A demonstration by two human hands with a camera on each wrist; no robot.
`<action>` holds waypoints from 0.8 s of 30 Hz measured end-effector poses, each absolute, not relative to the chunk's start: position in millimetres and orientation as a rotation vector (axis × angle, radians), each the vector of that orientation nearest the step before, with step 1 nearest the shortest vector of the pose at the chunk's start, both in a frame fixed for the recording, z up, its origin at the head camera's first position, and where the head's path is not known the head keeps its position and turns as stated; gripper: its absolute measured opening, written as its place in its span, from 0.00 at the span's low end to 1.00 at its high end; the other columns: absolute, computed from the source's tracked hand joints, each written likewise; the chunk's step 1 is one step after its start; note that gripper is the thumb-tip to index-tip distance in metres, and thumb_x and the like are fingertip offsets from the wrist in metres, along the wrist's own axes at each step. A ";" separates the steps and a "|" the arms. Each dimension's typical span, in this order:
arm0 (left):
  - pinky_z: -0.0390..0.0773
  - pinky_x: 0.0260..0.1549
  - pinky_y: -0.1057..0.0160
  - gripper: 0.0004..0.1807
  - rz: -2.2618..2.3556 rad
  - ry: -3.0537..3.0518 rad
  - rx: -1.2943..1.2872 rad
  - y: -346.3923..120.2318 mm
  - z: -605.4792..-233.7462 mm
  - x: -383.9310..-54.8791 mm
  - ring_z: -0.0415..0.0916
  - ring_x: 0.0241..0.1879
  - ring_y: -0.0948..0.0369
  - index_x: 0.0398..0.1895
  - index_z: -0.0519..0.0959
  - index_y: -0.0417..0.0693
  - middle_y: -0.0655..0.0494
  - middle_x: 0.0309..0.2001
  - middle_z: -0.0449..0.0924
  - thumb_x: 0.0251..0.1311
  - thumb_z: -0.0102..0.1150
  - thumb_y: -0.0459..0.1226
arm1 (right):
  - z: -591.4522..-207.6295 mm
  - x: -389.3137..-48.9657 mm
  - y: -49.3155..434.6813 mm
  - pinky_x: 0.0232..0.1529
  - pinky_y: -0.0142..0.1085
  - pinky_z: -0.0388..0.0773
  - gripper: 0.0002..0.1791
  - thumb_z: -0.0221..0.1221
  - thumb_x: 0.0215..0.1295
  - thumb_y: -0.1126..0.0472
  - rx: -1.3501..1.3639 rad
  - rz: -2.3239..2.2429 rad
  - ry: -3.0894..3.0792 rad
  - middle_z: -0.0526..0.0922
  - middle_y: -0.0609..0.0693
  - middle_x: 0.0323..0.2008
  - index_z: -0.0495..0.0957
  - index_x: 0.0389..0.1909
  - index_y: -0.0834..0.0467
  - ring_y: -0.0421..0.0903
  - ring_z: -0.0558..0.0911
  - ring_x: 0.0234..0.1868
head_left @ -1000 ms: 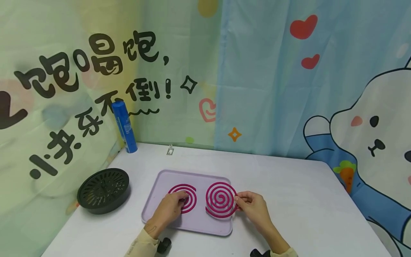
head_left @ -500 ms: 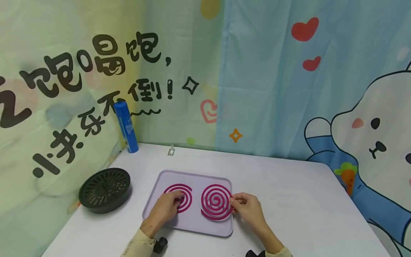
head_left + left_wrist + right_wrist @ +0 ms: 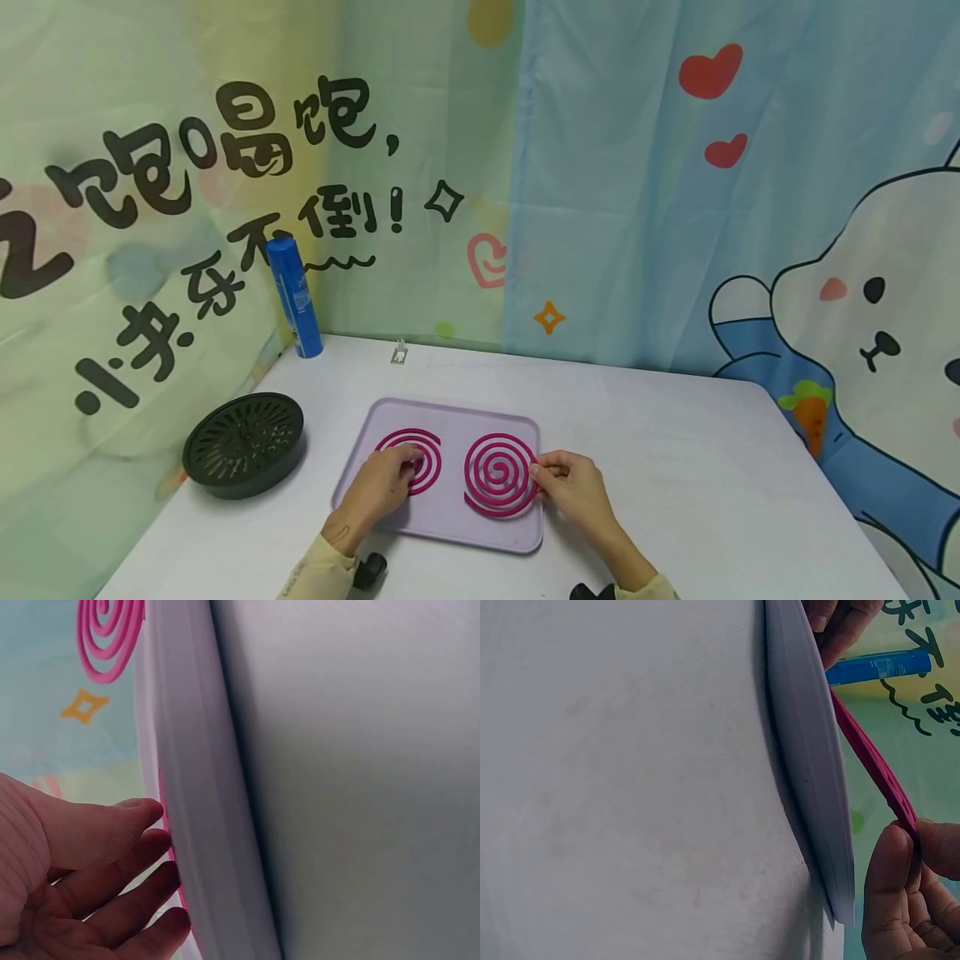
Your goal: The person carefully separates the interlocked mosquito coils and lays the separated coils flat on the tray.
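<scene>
Two magenta spiral mosquito coils are at a pale purple tray in the head view. The left mosquito coil lies flat on the tray, partly covered by my left hand. Thumb and fingertips of that hand meet at the coil's middle. My right hand pinches the outer edge of the right mosquito coil between thumb and forefinger. In the right wrist view this coil is seen edge-on, tilted, its held side raised off the tray.
A round black slotted holder stands left of the tray. Farther back, a blue cylindrical can stands at the table's corner. A small metal clip lies near the back edge. Printed curtains hang behind the white table.
Both hands have shifted left over the tray, each coil moving along with its hand. The right coil now sits fully over the tray's right half.
</scene>
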State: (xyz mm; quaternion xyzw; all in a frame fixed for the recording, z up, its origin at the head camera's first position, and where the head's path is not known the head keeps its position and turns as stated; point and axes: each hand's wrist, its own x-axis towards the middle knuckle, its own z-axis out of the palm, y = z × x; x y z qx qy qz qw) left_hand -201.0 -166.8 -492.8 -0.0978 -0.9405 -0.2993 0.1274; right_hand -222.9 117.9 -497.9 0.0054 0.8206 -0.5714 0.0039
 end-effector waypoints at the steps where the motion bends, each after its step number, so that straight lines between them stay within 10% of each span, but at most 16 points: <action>1: 0.83 0.41 0.50 0.13 -0.863 -2.729 -0.290 -166.3 -492.7 -200.8 0.85 0.43 0.51 0.44 0.86 0.40 0.48 0.41 0.88 0.56 0.64 0.23 | -497.6 -222.6 117.6 0.27 0.34 0.85 0.06 0.66 0.65 0.68 0.010 -1.786 2.575 0.84 0.53 0.28 0.83 0.38 0.68 0.46 0.83 0.24; 13: 0.82 0.39 0.60 0.15 -1.144 -2.700 -0.426 -141.4 -478.4 -199.8 0.80 0.38 0.58 0.52 0.82 0.32 0.41 0.44 0.87 0.62 0.59 0.24 | -496.0 -222.3 113.4 0.26 0.32 0.84 0.07 0.67 0.64 0.67 -0.014 -1.783 2.575 0.84 0.54 0.27 0.83 0.37 0.68 0.43 0.82 0.24; 24: 0.84 0.48 0.48 0.17 -1.429 -2.807 -0.451 -122.6 -477.0 -202.6 0.84 0.49 0.46 0.55 0.79 0.27 0.36 0.51 0.84 0.64 0.59 0.27 | -498.5 -224.8 112.2 0.24 0.30 0.82 0.05 0.66 0.63 0.68 -0.039 -1.738 2.612 0.84 0.52 0.26 0.83 0.36 0.67 0.44 0.82 0.23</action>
